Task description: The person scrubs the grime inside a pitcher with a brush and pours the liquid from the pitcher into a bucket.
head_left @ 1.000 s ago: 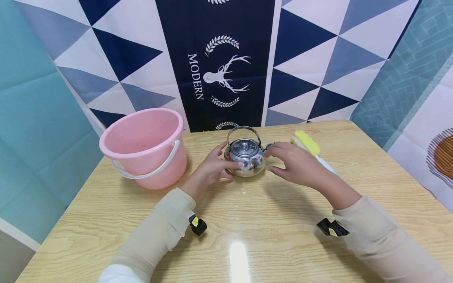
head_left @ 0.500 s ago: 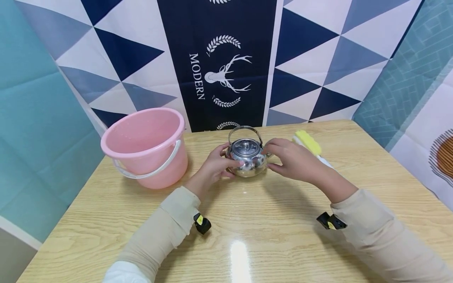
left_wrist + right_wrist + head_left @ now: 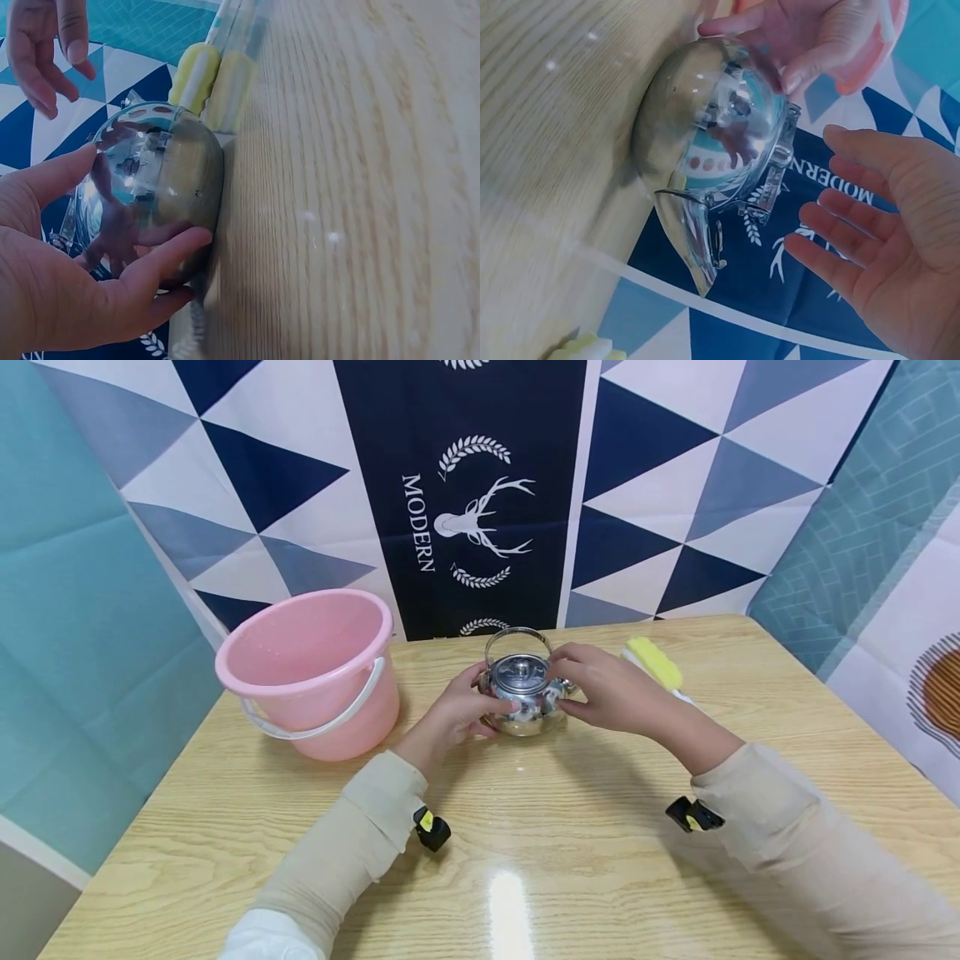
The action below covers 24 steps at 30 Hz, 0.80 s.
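A shiny steel teakettle [image 3: 525, 708] stands upright on the table, with its lid [image 3: 517, 672] on and its bail handle [image 3: 517, 629] raised. My left hand [image 3: 459, 708] grips the kettle's left side, its thumb and fingers spread round the body in the left wrist view. My right hand [image 3: 618, 693] hovers by the kettle's right side, near the lid and above the spout [image 3: 694, 247]. In the right wrist view the loosely bent fingers [image 3: 847, 225] of that hand stand apart from the metal and hold nothing.
A pink bucket [image 3: 341, 727] with a white handle stands on the table [image 3: 517, 818] left of the kettle. A yellow sponge brush [image 3: 654, 662] with a white handle lies to the right, partly behind my right hand. A patterned cloth [image 3: 465, 443] hangs behind the table.
My right hand has moved left and slightly up, from beside the spout towards the lid. My left hand stays on the kettle, which remains in place.
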### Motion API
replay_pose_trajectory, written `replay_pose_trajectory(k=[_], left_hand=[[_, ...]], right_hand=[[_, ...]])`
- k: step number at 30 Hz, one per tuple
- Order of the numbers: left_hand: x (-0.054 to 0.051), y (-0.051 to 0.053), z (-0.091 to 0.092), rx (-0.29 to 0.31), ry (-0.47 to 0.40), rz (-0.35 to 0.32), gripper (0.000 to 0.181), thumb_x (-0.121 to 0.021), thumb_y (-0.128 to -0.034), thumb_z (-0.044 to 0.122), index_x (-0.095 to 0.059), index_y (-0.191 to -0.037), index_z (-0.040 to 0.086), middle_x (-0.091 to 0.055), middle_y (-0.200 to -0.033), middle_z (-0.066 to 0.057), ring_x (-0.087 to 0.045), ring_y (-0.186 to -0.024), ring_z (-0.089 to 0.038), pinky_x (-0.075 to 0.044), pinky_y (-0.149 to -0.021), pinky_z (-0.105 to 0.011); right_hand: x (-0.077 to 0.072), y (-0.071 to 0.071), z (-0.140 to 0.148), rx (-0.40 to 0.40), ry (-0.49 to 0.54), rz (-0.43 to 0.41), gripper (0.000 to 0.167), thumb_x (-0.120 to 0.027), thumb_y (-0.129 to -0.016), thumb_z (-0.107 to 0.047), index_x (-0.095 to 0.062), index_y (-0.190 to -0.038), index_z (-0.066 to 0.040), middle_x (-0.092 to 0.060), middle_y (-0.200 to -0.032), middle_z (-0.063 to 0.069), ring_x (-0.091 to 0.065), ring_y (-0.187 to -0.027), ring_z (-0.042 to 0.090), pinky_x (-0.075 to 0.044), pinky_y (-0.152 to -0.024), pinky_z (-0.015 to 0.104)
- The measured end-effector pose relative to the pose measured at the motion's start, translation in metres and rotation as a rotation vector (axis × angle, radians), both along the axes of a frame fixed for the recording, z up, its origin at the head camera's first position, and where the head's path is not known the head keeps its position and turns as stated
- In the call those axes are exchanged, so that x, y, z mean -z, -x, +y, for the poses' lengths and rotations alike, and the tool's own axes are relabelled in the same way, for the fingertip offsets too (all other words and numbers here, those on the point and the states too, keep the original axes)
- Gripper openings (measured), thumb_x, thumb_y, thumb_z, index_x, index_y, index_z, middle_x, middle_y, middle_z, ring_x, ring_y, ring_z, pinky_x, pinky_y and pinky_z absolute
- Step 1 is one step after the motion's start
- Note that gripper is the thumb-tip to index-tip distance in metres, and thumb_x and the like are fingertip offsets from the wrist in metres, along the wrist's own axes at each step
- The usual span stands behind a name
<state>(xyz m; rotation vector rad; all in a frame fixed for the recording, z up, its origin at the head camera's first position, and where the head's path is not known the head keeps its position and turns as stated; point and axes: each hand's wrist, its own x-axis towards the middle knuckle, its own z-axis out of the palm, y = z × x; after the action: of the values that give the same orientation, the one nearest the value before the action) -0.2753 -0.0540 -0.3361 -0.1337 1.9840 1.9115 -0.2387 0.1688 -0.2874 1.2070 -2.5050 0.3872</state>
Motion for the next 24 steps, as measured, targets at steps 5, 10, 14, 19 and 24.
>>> replay_pose_trajectory(k=[5,10,14,19,24], left_hand=[[0.000,0.002,0.003,-0.008,0.000,-0.014,0.089,-0.080,-0.0774,-0.002,-0.039,-0.149,0.031,-0.033,-0.151,-0.007,-0.049,-0.117,-0.036,-0.057,-0.079,-0.053],[0.000,0.001,0.005,-0.020,0.000,-0.023,0.084,-0.079,-0.0780,-0.002,-0.043,-0.145,0.033,-0.036,-0.149,-0.008,-0.050,-0.115,-0.035,-0.058,-0.078,-0.051],[0.001,0.000,0.005,-0.025,0.001,-0.025,0.083,-0.079,-0.0777,-0.003,-0.044,-0.144,0.032,-0.036,-0.148,-0.009,-0.051,-0.114,-0.035,-0.058,-0.077,-0.050],[0.002,0.002,0.006,-0.027,0.004,-0.026,0.084,-0.080,-0.0772,-0.003,-0.043,-0.144,0.032,-0.034,-0.149,-0.008,-0.050,-0.115,-0.035,-0.058,-0.077,-0.049],[0.003,0.004,0.006,-0.032,0.010,-0.009,0.084,-0.080,-0.0763,-0.003,-0.044,-0.144,0.031,-0.032,-0.150,-0.008,-0.051,-0.115,-0.034,-0.059,-0.075,-0.048]], right_hand=[[-0.002,0.005,-0.004,0.015,-0.037,-0.017,0.029,-0.081,-0.078,-0.005,-0.068,-0.103,-0.002,-0.060,-0.117,0.019,-0.060,-0.104,0.031,-0.054,-0.086,0.042],[-0.004,0.011,-0.010,0.016,-0.074,-0.017,0.027,-0.081,-0.078,-0.005,-0.069,-0.101,0.000,-0.060,-0.115,0.020,-0.059,-0.102,0.030,-0.055,-0.085,0.041],[-0.005,0.016,-0.015,0.013,-0.083,-0.026,0.027,-0.081,-0.078,-0.004,-0.068,-0.100,0.003,-0.060,-0.114,0.022,-0.059,-0.103,0.033,-0.053,-0.088,0.043],[-0.005,0.025,-0.020,0.021,-0.099,-0.043,0.026,-0.079,-0.079,-0.003,-0.069,-0.101,0.004,-0.059,-0.116,0.023,-0.059,-0.105,0.034,-0.053,-0.090,0.044],[-0.004,0.038,-0.027,0.033,-0.111,-0.050,0.024,-0.076,-0.082,-0.003,-0.069,-0.104,0.004,-0.057,-0.121,0.022,-0.059,-0.106,0.035,-0.052,-0.092,0.044]])
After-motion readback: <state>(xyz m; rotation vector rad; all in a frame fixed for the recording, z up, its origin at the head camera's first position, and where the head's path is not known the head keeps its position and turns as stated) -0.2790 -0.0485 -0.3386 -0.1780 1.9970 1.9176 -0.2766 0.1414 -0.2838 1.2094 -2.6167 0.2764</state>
